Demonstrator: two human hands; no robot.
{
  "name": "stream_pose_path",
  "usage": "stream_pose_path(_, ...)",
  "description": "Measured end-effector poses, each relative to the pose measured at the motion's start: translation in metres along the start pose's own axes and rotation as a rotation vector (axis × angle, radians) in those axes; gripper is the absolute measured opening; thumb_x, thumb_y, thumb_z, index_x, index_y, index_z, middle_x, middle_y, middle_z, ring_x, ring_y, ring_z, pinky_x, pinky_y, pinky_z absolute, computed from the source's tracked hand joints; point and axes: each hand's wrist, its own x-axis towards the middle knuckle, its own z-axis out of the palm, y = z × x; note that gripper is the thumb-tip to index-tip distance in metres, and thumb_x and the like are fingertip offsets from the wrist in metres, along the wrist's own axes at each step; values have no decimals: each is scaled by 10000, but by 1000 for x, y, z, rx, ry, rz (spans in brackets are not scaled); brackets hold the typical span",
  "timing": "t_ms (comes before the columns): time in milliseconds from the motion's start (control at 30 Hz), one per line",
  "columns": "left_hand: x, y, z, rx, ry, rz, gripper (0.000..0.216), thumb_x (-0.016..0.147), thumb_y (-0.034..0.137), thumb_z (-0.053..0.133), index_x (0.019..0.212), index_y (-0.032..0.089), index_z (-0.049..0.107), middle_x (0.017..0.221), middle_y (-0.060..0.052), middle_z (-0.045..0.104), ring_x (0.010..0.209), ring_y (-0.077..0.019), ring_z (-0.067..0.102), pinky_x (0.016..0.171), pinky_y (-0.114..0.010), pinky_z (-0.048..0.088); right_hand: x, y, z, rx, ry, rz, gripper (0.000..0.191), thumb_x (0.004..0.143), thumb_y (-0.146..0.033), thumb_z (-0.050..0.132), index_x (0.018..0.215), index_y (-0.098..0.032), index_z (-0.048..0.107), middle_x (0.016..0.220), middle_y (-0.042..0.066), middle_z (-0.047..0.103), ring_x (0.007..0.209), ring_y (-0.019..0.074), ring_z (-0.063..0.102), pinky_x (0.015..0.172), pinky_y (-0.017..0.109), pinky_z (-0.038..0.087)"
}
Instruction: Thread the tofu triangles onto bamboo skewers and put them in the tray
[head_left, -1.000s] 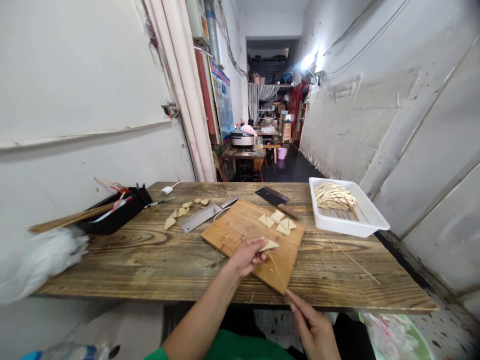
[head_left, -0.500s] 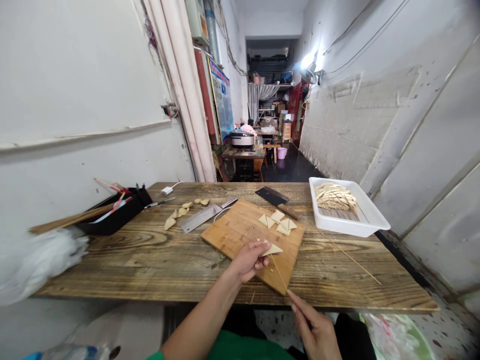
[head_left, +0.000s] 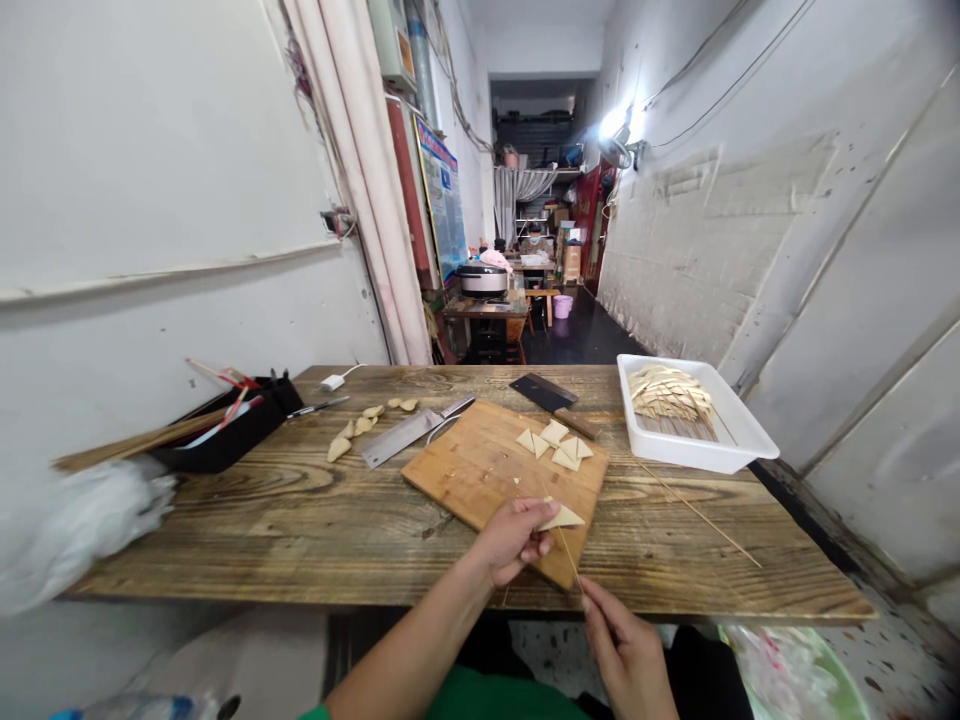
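1. Over the cutting board's (head_left: 465,470) near corner, our left hand (head_left: 517,540) pinches a pale triangular piece (head_left: 567,517).
2. Our right hand (head_left: 626,645) grips a thin stick (head_left: 570,557) that meets the piece.
3. Beyond, we see more triangles (head_left: 566,459) on the board, and a white tray (head_left: 690,455) on the bench (head_left: 300,520).

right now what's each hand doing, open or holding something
Left hand: closed, pinching a pale triangular piece.
Right hand: closed, gripping a thin stick.
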Motion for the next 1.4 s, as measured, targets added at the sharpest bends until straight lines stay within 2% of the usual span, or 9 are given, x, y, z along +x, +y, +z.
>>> stream_pose_path(133, 3, -12, 6, 17, -25, -20, 375, 681, 396, 654, 838, 57, 624, 734, -74, 603, 355, -3, 382, 308, -158, 75, 10, 2, 3, -29, 13, 37, 367, 869, -423, 443, 922, -168, 702, 639, 54, 693, 624, 175, 679, 618, 209, 551)
stream_pose_path(300, 10, -25, 13, 58, -39, -55, 398, 671, 422, 650, 826, 56, 626, 559, -21, 521, 347, -23, 373, 317, -167, 78, 21, 8, 5, 8, -2, 57, 381, 877, -432, 432, 956, -154, 680, 734, 66, 703, 608, 158, 656, 576, 197, 526)
stream_pose_path(467, 17, -16, 9, 227, -80, -103, 452, 718, 496, 567, 902, 89, 635, 565, -11, 513, 361, -29, 340, 340, -176, 98, 26, 16, 2, 43, 28, 80, 389, 866, -458, 446, 954, -166, 688, 579, 26, 667, 499, 150, 622, 488, 192, 505)
stream_pose_path(633, 60, 25, -27, 965, 427, 336, 335, 801, 409, 464, 798, 134, 656, 799, -78, 645, 636, -119, 554, 550, -206, 365, 23, 18, -6, 41, 77, 114, 406, 853, -485, 455, 931, -168, 695, 628, 52, 689, 630, 189, 670, 561, 219, 538)
stream_pose_path(700, 86, 40, -43, 1312, 652, 269, 352, 810, 433, 439, 858, 161, 658, 886, -96, 657, 803, -180, 590, 661, -243, 392, 20, 16, -7, 27, 90, 115, 410, 845, -493, 463, 919, -164, 696, 706, 72, 707, 698, 199, 680, 622, 231, 549)
stream_pose_path(767, 111, 50, -55, 1378, 711, 198, 379, 780, 438, 482, 894, 120, 652, 967, -167, 639, 914, -249, 581, 711, -282, 397, 17, 15, -8, 21, 89, 114, 406, 843, -492, 464, 915, -165, 693, 730, 77, 712, 724, 202, 684, 655, 236, 550)
stream_pose_path(1033, 157, 53, -67, 1395, 666, 27, 329, 654, 371, 625, 844, 105, 665, 1018, -217, 620, 978, -298, 574, 724, -295, 409, 8, 16, -15, 29, 115, 127, 394, 847, -498, 458, 909, -196, 705, 597, 35, 688, 610, 183, 672, 549, 206, 544)
stream_pose_path(1200, 152, 46, -65, 1268, 576, 109, 254, 637, 313, 658, 822, 139, 647, 918, -129, 652, 906, -238, 583, 709, -262, 398, 6, 15, -15, 39, 131, 131, 401, 836, -506, 471, 887, -189, 712, 675, 53, 707, 611, 175, 669, 548, 198, 541)
stream_pose_path(1400, 138, 39, -54, 920, 505, 261, 493, 571, 83, 690, 1043, 160, 573, 949, -63, 636, 882, -165, 567, 711, -213, 401, 4, 15, -14, 32, 129, 133, 377, 841, -485, 475, 884, -195, 711, 561, 31, 673, 643, 193, 680, 575, 211, 549)
